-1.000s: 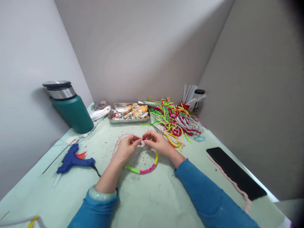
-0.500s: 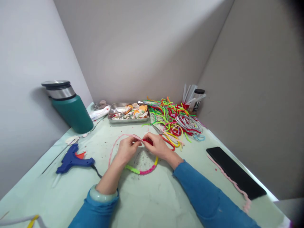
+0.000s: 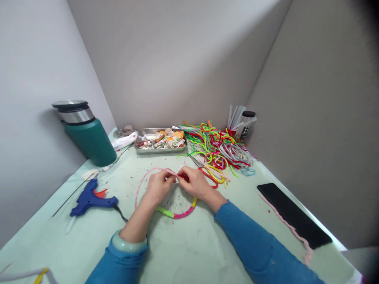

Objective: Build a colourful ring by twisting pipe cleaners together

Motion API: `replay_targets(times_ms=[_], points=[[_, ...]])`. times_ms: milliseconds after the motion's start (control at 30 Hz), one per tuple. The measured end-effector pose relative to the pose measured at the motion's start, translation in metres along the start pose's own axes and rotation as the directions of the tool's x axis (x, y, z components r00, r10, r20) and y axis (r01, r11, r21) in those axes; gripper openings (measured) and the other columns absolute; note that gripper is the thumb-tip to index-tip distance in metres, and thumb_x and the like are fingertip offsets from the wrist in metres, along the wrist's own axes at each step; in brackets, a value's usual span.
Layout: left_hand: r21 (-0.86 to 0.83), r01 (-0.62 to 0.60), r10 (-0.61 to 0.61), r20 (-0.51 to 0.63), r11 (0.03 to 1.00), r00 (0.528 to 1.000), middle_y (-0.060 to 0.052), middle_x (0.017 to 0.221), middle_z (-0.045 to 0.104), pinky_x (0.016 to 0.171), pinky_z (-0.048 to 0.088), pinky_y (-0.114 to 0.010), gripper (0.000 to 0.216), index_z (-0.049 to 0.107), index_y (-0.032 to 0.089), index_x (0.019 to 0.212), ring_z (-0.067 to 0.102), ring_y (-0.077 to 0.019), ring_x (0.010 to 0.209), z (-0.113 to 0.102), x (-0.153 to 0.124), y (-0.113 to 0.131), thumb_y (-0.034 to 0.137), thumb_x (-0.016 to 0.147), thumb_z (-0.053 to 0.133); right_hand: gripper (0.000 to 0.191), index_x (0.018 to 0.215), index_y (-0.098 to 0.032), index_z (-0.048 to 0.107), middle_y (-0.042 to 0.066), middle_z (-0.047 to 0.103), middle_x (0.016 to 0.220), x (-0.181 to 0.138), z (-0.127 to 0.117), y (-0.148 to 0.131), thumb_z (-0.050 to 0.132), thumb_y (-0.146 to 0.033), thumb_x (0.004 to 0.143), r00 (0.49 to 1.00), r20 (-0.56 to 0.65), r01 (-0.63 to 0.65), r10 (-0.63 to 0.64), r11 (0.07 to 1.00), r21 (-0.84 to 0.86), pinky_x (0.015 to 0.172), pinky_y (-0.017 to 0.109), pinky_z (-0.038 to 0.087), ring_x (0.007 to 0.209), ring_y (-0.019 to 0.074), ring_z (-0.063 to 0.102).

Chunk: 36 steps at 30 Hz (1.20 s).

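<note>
My left hand [image 3: 156, 187] and my right hand [image 3: 195, 183] meet over the middle of the pale green table [image 3: 189, 252]. Both pinch the top of a pipe-cleaner ring [image 3: 176, 213] whose lower arc is green, pink and yellow. My left fingers are closed on a pale pink pipe cleaner [image 3: 142, 183] that loops out to the left. My right fingers are closed on the ring's red section [image 3: 185, 177]. Scissors with red handles [image 3: 207, 173] lie just beyond my right hand.
A heap of coloured pipe cleaners [image 3: 219, 148] lies at the back right beside a metal tray [image 3: 160, 140] of small cut shapes. A blue glue gun [image 3: 90, 199] and a green flask [image 3: 87, 134] stand left. A black phone [image 3: 293, 215] and a pink strip [image 3: 290, 228] lie right.
My hands have drawn slightly toward me, still pinched together. The pink pipe cleaner's loop has spread wider to the left, and the scissors' red handles now show beyond my right hand.
</note>
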<state>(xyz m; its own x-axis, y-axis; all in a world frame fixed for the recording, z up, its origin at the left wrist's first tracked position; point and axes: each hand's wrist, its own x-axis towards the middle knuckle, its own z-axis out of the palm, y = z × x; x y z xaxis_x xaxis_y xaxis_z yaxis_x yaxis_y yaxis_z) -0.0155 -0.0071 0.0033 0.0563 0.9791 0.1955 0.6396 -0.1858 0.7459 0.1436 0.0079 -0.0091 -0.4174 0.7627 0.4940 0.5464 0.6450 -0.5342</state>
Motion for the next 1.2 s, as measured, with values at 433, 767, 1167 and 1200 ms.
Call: replay_targets(times_ms=[433,767,1167,1200], points=[[0.150,-0.096,0.098,-0.007,0.984,0.995,-0.005,0.084,0.072,0.069,0.042,-0.025,0.019,0.069,0.019,0.083,0.064,-0.0179,0.077,0.003,-0.001,-0.006,0.022,0.078,0.050,0.007,0.077,-0.018,0.056,0.001,0.060,0.071,-0.001,0.000,0.003,0.050,-0.017,0.081,0.999,0.034,0.027,-0.026,0.999,-0.041,0.059,0.022,0.033,0.064,0.0120,0.053],[-0.040,-0.018,0.019,0.047,0.999,0.999,-0.001,0.077,0.070,0.059,0.041,-0.022,0.019,0.062,0.018,0.084,0.060,-0.0131,0.063,0.002,-0.001,-0.006,0.017,0.075,0.046,0.007,0.081,-0.017,0.058,0.001,0.060,0.072,-0.001,0.002,0.006,0.051,-0.018,0.080,1.000,0.022,0.003,-0.004,0.999,0.049,0.059,0.022,0.034,0.063,0.0112,0.051],[-0.095,0.020,-0.012,0.081,0.995,0.997,0.000,0.066,0.064,0.052,0.038,-0.021,0.017,0.062,0.018,0.073,0.055,-0.0108,0.052,0.000,-0.001,0.000,0.022,0.075,0.045,0.012,0.083,-0.017,0.062,0.000,0.063,0.075,0.000,0.009,0.010,0.050,-0.019,0.080,0.984,0.073,-0.175,0.160,0.932,0.317,0.061,0.022,0.039,0.067,0.0112,0.054],[-0.161,0.074,-0.058,0.101,0.984,0.993,-0.001,0.066,0.064,0.047,0.036,-0.021,0.019,0.062,0.017,0.077,0.051,-0.0097,0.046,0.000,-0.001,0.000,0.025,0.076,0.045,0.012,0.083,-0.017,0.061,0.000,0.063,0.075,0.000,0.009,0.010,0.049,-0.019,0.080,0.985,0.068,-0.172,0.158,0.930,0.324,0.061,0.022,0.039,0.067,0.0112,0.054]])
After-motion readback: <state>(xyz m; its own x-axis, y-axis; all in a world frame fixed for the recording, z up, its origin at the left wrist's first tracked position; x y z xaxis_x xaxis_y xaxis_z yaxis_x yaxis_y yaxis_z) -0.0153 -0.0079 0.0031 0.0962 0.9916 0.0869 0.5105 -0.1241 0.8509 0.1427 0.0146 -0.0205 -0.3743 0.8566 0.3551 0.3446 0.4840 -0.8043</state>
